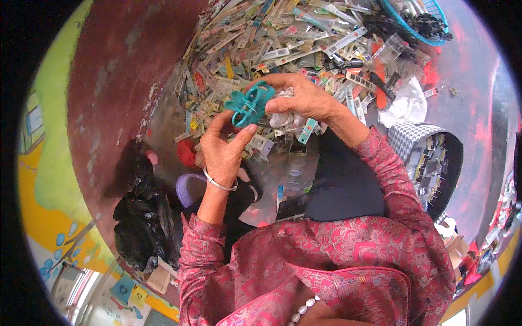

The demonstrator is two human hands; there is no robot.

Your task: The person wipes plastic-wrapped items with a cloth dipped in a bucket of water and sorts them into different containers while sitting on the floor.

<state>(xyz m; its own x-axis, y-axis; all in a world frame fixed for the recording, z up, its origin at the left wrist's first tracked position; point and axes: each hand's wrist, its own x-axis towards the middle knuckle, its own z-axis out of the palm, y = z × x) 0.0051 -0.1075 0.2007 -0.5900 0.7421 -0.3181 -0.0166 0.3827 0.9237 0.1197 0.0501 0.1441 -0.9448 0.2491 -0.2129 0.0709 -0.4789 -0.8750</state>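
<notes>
A teal hair claw clip (252, 105) is held up between both hands, above a heap of small packets. My left hand (224, 148), with a silver bangle at its wrist, pinches the clip's lower left side between thumb and fingers. My right hand (309, 100) grips the clip's upper right side. Bunched against the right palm is a crumpled whitish cloth (285, 114), also in that hand's grasp. The right fingertips are partly hidden behind the clip.
A wide heap of slim clear packets with printed cards (261, 46) spreads beyond my hands. A blue basket (405, 24) stands far right, and a checked bag (418, 133) holding packets is nearer right. Black plastic (144, 223) lies on the left beside a red scrap (186, 153).
</notes>
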